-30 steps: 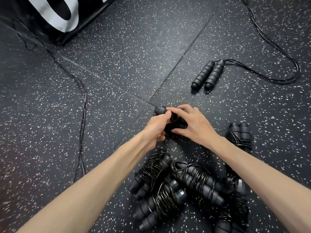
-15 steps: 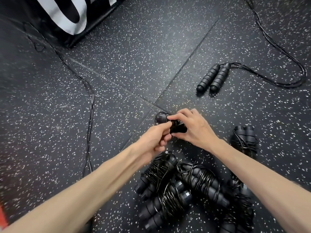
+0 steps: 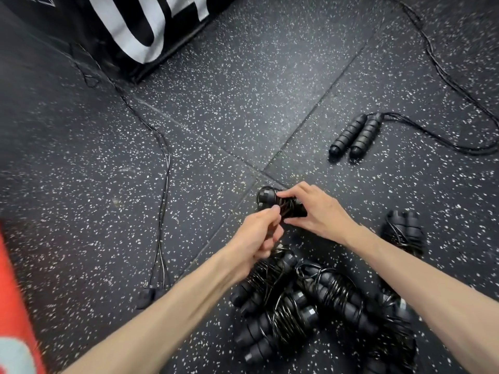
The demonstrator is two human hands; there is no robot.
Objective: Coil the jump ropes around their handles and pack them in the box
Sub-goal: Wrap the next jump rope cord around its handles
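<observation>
Your right fingers (image 3: 290, 194) curl over the top of the wrapped jump rope handles (image 3: 286, 205), thumb underneath, clamping the pair just above the floor (image 3: 216, 109). Your left hand (image 3: 259, 233) sits just beside it; thumb and forefinger pinch the black cord where it meets the coil, the other fingers curled in toward the palm.

The held handles lie roughly level, one faceted end cap pointing left. Turns of cord already cross their middle.

Directly below your hands: a pile of coiled ropes (image 3: 302, 306), handles paired and bound in cord, touching one another. One more coiled rope (image 3: 403, 230) lies apart to the right of your right wrist.

Far right: an uncoiled rope, its ribbed handles (image 3: 355, 136) side by side, cord trailing off toward the upper right.

Left: a thin loose cord (image 3: 166, 168) runs down the floor to two small end pieces (image 3: 147, 295) beside your left forearm.

Top left: black bag with white lettering (image 3: 140, 25). Lower left edge: a red object (image 3: 13, 306), blurred.
</observation>
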